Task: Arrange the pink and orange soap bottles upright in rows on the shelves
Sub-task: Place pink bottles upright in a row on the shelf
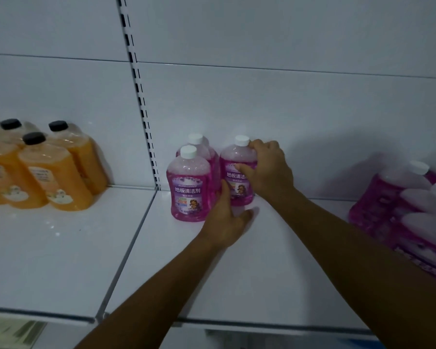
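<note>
At the back of the right-hand shelf (275,260), close to the wall panel, a pink bottle (237,170) is being set upright, and both hands are on it. The right hand (267,170) is curled round its shoulder just below the white cap, thumb across the label; the left hand (228,217) is pressed against its lower side and base, fingers loosely spread along the shelf. Just to the left, two more pink bottles (189,182) are already stood one behind the other.

Trouble could be caused in a few ways. If the held bottle is pushed leftward too firmly, the front standing bottle could be knocked, and a tip into its neighbour behind would be likely. If the grip at the top is let go before the base is flat, the bottle could be left leaning or toppled against the wall. The row could also be left crooked, since the gap to the neighbours looks very slight.

Off to the right, a heap of pink bottles lying down (408,210) is still to be stood up; the orange bottles (51,167) on the left shelf are already upright
</note>
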